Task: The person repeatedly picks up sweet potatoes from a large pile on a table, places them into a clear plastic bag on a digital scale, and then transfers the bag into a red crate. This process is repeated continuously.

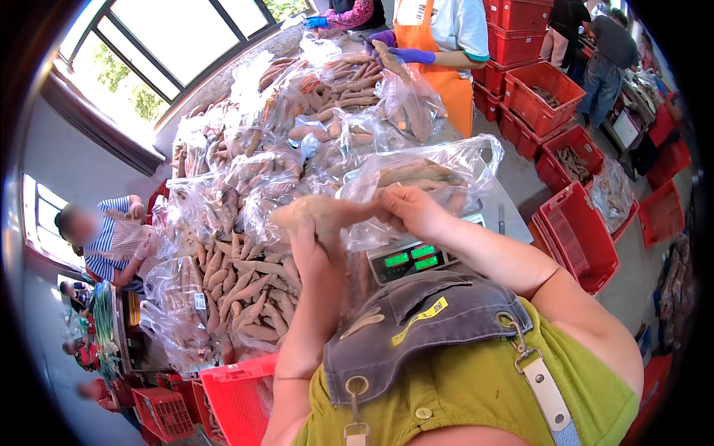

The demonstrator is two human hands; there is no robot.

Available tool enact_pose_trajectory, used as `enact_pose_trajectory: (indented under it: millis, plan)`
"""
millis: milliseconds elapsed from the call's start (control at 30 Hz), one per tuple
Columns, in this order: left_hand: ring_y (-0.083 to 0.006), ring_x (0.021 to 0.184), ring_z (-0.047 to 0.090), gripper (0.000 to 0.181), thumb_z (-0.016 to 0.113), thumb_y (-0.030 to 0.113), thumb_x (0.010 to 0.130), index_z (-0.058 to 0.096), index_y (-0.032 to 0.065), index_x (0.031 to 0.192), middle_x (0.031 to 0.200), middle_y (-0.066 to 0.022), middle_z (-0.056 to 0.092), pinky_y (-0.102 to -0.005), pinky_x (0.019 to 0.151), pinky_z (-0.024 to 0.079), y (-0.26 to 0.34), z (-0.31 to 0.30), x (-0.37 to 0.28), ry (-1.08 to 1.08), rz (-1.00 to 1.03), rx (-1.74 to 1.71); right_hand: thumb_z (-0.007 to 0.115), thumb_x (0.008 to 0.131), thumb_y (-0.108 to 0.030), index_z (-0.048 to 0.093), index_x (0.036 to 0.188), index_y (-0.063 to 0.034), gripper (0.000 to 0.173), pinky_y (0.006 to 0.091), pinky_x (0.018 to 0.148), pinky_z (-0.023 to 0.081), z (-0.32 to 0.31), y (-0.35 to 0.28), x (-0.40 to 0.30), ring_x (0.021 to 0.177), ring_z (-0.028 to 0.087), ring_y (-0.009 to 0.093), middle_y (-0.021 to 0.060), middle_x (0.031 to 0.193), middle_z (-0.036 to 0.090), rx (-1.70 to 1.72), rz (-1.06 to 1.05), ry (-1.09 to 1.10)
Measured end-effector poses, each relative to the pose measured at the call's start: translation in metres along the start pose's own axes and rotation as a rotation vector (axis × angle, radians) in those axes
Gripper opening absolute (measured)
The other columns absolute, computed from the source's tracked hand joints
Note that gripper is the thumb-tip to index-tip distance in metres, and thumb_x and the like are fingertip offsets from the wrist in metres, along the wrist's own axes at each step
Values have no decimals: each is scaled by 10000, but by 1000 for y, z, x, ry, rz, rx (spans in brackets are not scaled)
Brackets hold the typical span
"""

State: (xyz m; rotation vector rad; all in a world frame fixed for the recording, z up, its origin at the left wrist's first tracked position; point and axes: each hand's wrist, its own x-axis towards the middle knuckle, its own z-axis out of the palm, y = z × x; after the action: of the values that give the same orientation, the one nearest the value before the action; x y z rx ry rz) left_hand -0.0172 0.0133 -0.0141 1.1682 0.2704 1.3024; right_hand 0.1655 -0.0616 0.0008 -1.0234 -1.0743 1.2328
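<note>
A long brownish root, like a sweet potato [354, 212], is held between my two hands, above the near edge of the table. My left hand [312, 240] grips its thick end. My right hand [410, 209] is closed around its narrow end. Just beyond my right hand, a clear plastic bag [474, 150] with several roots in it lies on a digital scale [401, 262] with lit green displays. A heap of loose roots [251, 295] lies to the left of my left forearm.
Many clear bags of roots [268, 173] cover the table beyond. A knife [501, 217] lies right of the scale. A red crate [240, 390] stands at the near left, with more red crates [580, 240] on the floor at right. Co-workers stand across the table and at left.
</note>
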Motion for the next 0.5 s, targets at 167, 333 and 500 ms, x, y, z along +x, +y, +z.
enact_pose_trajectory:
  millis: [167,333,500]
  plan:
    - [-291,896,596,346,594,153,842,495,31,1150,1016,-126,594,-374,829,476,15,45,53,-390,273,869,548,886,-129,585,924,-12,128,281,658,447,-53,-51,-19,725,532,128,56,802,569,-544,-463,616]
    - [-393,858,595,460,687,317,748,519,59,1090,901,-216,619,-410,759,489,-30,104,76,-730,111,1350,701,733,-85,534,1076,0,390,323,794,441,-155,-1,-38,879,530,191,78,985,577,-945,-585,1193]
    - [-321,933,599,356,584,195,795,547,109,1138,1022,-162,607,-431,801,474,-100,93,66,-1126,80,1643,632,755,-27,531,1129,19,390,263,689,457,-158,4,-48,736,570,145,71,910,626,280,26,634]
